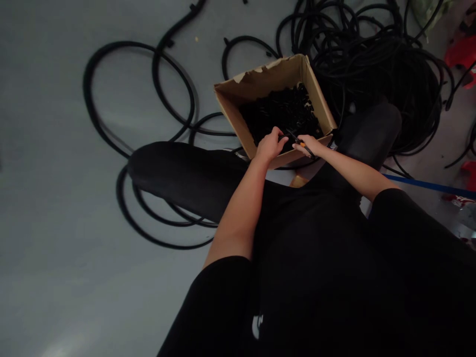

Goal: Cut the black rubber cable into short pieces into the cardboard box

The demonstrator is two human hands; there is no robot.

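Over the near side of a cardboard box (232, 119), my right hand (309, 145) is closed on scissors (303, 144) with an orange and black handle. The blades point up and left, towards my left hand. My left hand (271, 145) is closed on a thin black hose (283, 136), close to the scissor blades. Whether the blades touch the hose is too small to tell. Many small black pieces (282, 109) lie inside the open box, which stands between my legs.
Black hose loops (87, 84) lie on the grey floor (48, 198) at the left and run under my leg. A large tangled hose pile (379, 74) is behind the box at the right. Red objects (461, 52) and a blue strip (431, 185) show at the right.
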